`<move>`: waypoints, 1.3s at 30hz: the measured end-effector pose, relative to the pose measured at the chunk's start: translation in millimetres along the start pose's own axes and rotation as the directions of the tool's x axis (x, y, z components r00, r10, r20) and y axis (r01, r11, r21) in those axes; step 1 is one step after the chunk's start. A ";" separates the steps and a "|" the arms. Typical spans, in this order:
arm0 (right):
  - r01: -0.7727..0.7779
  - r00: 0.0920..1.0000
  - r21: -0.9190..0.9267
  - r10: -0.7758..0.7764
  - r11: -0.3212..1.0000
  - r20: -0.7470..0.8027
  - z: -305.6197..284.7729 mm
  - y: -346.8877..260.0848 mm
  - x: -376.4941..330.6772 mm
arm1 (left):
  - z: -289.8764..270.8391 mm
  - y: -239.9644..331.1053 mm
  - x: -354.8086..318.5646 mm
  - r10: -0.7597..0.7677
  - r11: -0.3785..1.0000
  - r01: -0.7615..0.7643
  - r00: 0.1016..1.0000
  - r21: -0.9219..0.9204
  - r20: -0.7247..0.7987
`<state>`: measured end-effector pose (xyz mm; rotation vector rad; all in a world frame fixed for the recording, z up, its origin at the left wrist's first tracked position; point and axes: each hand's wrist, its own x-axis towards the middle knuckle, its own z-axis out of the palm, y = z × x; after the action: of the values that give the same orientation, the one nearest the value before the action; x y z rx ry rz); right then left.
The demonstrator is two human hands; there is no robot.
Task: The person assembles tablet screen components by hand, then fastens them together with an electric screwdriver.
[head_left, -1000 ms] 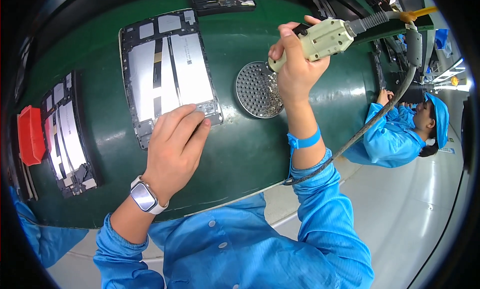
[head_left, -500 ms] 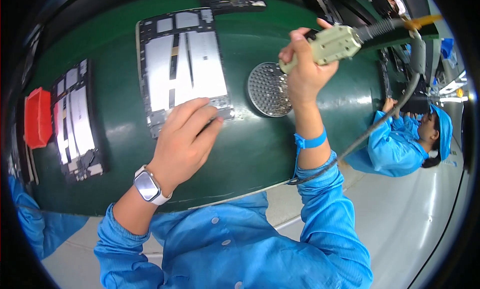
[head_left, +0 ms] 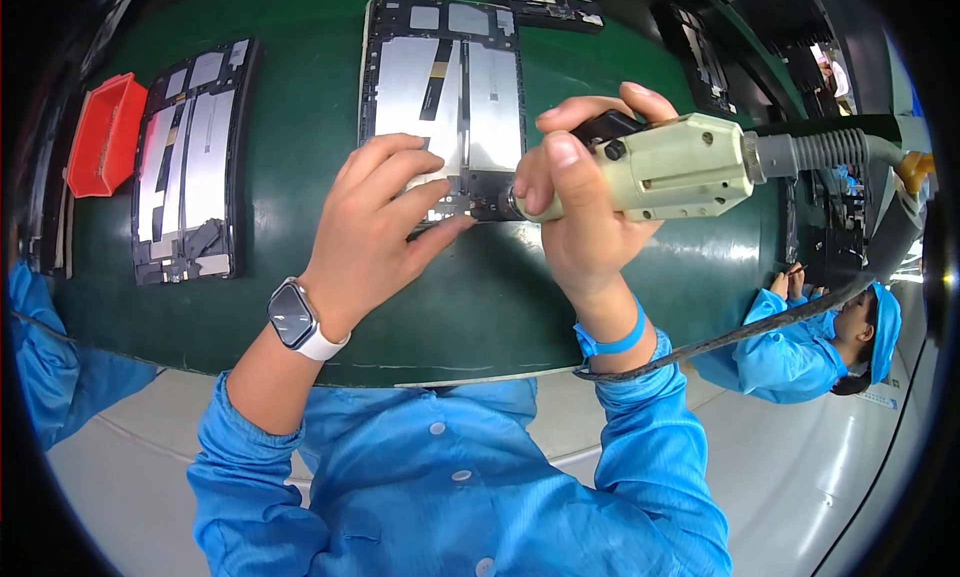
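The green counter (head_left: 450, 307) spreads under both hands. The open tablet (head_left: 445, 107) lies beneath the left hand (head_left: 385, 202), stretching away beyond its fingertips; a second open tablet (head_left: 200, 157) lies to that hand's left, apart from it. The pale-green power tool (head_left: 690, 172) is wrapped firmly in the right hand (head_left: 590, 217). Its nose has swung from the round dish to the first tablet's near right corner, just beside the left thumb, so the work is now at the tablet; whether its tip touches is hidden. The left hand's fingers are spread loosely, gripping nothing visible. Farther left sits a red tray (head_left: 105, 142).
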<state>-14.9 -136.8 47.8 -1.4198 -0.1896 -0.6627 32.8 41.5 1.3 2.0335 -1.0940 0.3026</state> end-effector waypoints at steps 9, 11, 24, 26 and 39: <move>0.052 0.997 0.055 -0.055 0.997 0.062 2.0 8.6 -0.9 | 4.8 4.6 -1.1 0.056 0.998 -0.056 0.998 0.030 0.000; 0.112 0.990 -0.013 -0.111 0.994 0.093 2.7 10.3 -1.1 | 11.1 9.3 -2.0 0.091 0.995 -0.091 0.996 0.049 -0.002; 0.096 0.982 0.163 -0.067 0.982 -0.179 -14.8 -8.9 8.9 | 16.1 15.0 -1.2 0.097 0.992 -0.098 0.995 0.079 0.012; 0.127 0.973 0.117 -0.101 0.985 -0.205 -26.1 -13.7 12.5 | 15.6 20.7 1.0 0.058 0.996 -0.060 0.998 0.071 0.021; 0.118 0.980 0.006 -0.116 0.993 -0.163 -38.6 -8.7 11.9 | 26.8 51.6 -0.9 -0.089 0.935 0.062 0.994 0.350 0.062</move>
<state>-20.0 -177.2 54.6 -1.3402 -0.1504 -0.8686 -12.3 6.1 10.6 2.4131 -1.0627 0.4052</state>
